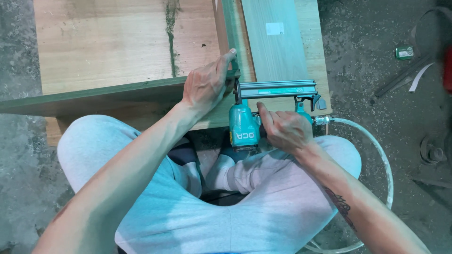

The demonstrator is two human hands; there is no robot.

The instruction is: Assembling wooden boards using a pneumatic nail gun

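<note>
My right hand (286,128) grips the handle of a teal pneumatic nail gun (245,123), whose grey magazine (277,89) lies across the near edge of the wood. My left hand (207,83) presses down on the corner where a dark green-edged board (94,96) standing on its edge meets another upright board (229,28). Both sit on a large light wooden panel (108,42) lying flat. The gun's nose is at that corner joint, just right of my left fingers.
A pale air hose (376,150) curls from the gun's rear round to the right. A greyish plank (275,37) lies on the panel. I squat on a dusty concrete floor (367,94), with a small green can (404,52) and scrap strips at the right.
</note>
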